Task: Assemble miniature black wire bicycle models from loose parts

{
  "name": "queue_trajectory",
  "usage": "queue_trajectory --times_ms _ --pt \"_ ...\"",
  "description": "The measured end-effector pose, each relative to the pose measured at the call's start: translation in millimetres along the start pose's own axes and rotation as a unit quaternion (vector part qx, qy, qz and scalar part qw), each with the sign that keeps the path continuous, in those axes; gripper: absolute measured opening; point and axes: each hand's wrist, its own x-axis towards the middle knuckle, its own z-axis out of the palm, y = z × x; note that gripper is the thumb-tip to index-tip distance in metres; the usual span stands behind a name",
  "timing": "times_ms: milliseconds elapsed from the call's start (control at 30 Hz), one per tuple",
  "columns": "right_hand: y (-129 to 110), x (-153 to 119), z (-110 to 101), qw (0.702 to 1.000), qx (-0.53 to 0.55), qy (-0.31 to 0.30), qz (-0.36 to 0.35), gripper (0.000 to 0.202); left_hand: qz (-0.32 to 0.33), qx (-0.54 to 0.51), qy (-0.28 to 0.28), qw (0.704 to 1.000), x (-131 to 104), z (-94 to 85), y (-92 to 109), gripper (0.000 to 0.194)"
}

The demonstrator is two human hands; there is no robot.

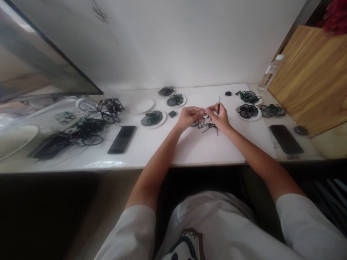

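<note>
My left hand (190, 117) and my right hand (219, 117) meet over the white board, fingertips pinched close together around a small part too tiny to make out. A thin dark screwdriver (219, 104) stands upright, held in my right hand. Beneath and between the hands lie black parts (210, 125) on the board, partly hidden by the fingers. A small dark green piece (172, 114) rests to the left of my left hand.
White plates with dark parts (152, 118) stand left and right (248, 112). Miniature bicycles (108, 110) pile up at the left. Phones lie at left (121, 139) and right (286, 139). A clear bottle (270, 74) stands by a wooden panel (311, 79).
</note>
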Motion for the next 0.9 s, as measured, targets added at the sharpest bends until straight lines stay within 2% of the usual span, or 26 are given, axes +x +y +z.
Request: queue_trajectory --times_ms 500,800,900 --pt "-4 1 1 1.000 0.020 0.000 -0.005 0.070 0.054 0.015 -0.011 0.998 0 3.2 -3 0.051" --pt "-9 0 0 1.000 0.014 -0.005 0.009 0.075 0.046 0.041 -0.018 0.998 -3 4.7 4 0.055" --pt "-10 -1 -2 1.000 -0.012 -0.001 -0.010 0.072 0.045 0.063 -0.021 0.997 -4 1.8 4 0.051"
